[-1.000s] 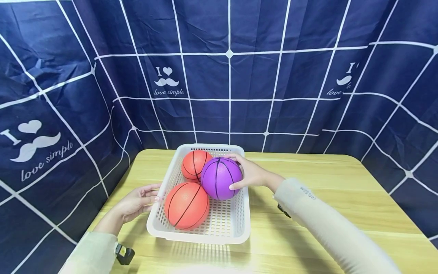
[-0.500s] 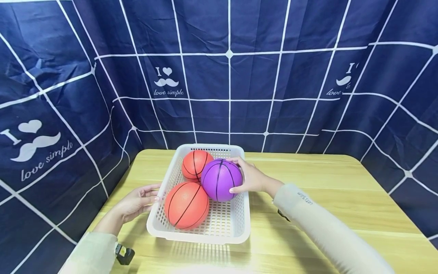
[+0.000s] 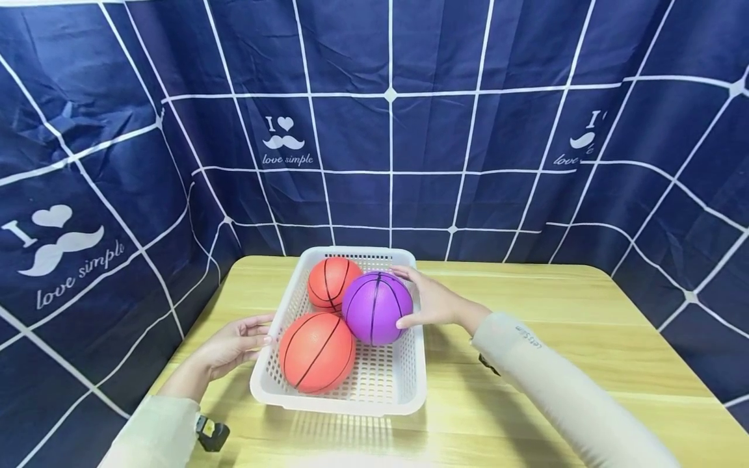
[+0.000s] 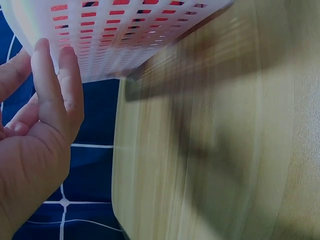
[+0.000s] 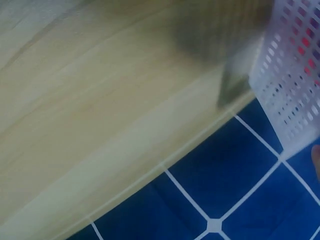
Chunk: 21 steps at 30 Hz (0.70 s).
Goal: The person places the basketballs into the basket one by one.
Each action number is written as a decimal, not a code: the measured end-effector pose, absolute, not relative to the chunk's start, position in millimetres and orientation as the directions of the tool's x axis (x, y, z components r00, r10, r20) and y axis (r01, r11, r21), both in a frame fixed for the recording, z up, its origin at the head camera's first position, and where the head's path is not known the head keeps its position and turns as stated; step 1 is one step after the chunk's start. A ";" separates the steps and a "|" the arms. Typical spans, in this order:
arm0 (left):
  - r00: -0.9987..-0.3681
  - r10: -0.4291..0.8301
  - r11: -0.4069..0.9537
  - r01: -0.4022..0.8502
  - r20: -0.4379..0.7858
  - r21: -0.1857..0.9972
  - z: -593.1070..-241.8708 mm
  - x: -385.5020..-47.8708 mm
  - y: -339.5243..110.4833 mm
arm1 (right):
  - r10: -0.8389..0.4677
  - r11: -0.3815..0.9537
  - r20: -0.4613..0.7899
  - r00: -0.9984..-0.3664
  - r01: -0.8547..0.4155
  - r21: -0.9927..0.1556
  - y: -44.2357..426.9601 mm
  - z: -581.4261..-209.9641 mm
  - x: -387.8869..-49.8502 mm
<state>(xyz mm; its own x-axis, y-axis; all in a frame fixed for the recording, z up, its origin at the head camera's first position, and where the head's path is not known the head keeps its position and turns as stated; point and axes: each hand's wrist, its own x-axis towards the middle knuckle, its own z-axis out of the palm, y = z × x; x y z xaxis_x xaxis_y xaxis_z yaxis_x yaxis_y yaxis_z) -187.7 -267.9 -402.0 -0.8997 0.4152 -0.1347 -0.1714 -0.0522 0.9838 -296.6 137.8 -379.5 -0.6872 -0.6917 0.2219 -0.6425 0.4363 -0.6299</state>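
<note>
A white perforated plastic basket [image 3: 399, 402] stands on the table with three toy basketballs in it. The larger orange-red ball [image 3: 317, 353] lies at the front left, and a smaller red ball [image 3: 329, 279] sits behind it. On the right is the purple ball [image 3: 374, 309], which my right hand [image 3: 433, 300] holds from its right side, thumb in front and fingers at the back. My left hand [image 3: 231, 348] touches the basket's outer left side with extended fingers; in the left wrist view those fingertips [image 4: 67, 55] meet the perforated wall. Only a fingertip of the right hand shows in the right wrist view.
The wooden table [image 3: 526, 364] extends to the right of the basket, with its rounded far corners near the cloth. Dark blue curtains [image 3: 433, 143] with white grid lines hang behind and at both sides. A black device [image 3: 212, 434] is strapped at the left wrist.
The purple ball has turned slightly and sunk a little under the right hand. The left hand keeps its place at the basket. The head view has shifted very slightly.
</note>
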 end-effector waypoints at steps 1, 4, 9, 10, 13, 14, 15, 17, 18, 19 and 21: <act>-0.897 0.421 -0.052 -0.172 -0.134 0.984 -401.3 -188.2 -268.0 | -0.688 0.434 0.228 -0.689 -0.643 -0.631 139.4 -376.9 -296.8; -0.891 0.433 -0.043 -0.171 -0.136 0.984 -397.3 -189.4 -269.6 | -0.676 0.426 0.245 -0.695 -0.639 -0.640 144.3 -366.6 -296.7; -0.918 0.369 0.038 -0.143 -0.147 0.989 -382.2 -194.0 -273.1 | -0.667 0.391 0.282 -0.690 -0.646 -0.655 152.9 -345.9 -296.3; -0.927 0.344 0.065 -0.132 -0.146 0.989 -377.8 -196.0 -273.2 | -0.664 0.388 0.290 -0.689 -0.649 -0.655 155.3 -342.2 -296.4; -0.950 0.283 0.136 -0.097 -0.133 0.986 -362.9 -202.0 -271.3 | -0.653 0.397 0.306 -0.693 -0.657 -0.642 162.9 -331.2 -297.4; -0.955 0.269 0.156 -0.083 -0.124 0.984 -357.5 -204.1 -269.8 | -0.649 0.401 0.310 -0.695 -0.658 -0.637 165.9 -327.4 -297.7; -0.959 0.260 0.173 -0.069 -0.113 0.983 -352.0 -206.2 -267.9 | -0.642 0.409 0.314 -0.699 -0.659 -0.631 169.2 -323.6 -298.0; -0.964 0.247 0.197 -0.046 -0.095 0.979 -340.7 -210.3 -262.8 | -0.629 0.427 0.318 -0.709 -0.657 -0.621 176.2 -315.2 -297.6; -0.967 0.241 0.207 -0.036 -0.087 0.978 -334.9 -212.2 -259.4 | -0.623 0.431 0.321 -0.714 -0.655 -0.620 179.7 -310.9 -297.1; -0.968 0.237 0.218 -0.028 -0.081 0.976 -328.9 -214.0 -255.7 | -0.617 0.435 0.326 -0.716 -0.655 -0.618 183.2 -306.7 -296.4; -0.971 0.231 0.241 -0.003 -0.061 0.971 -317.0 -217.2 -247.1 | -0.604 0.442 0.333 -0.724 -0.651 -0.617 190.1 -298.2 -293.8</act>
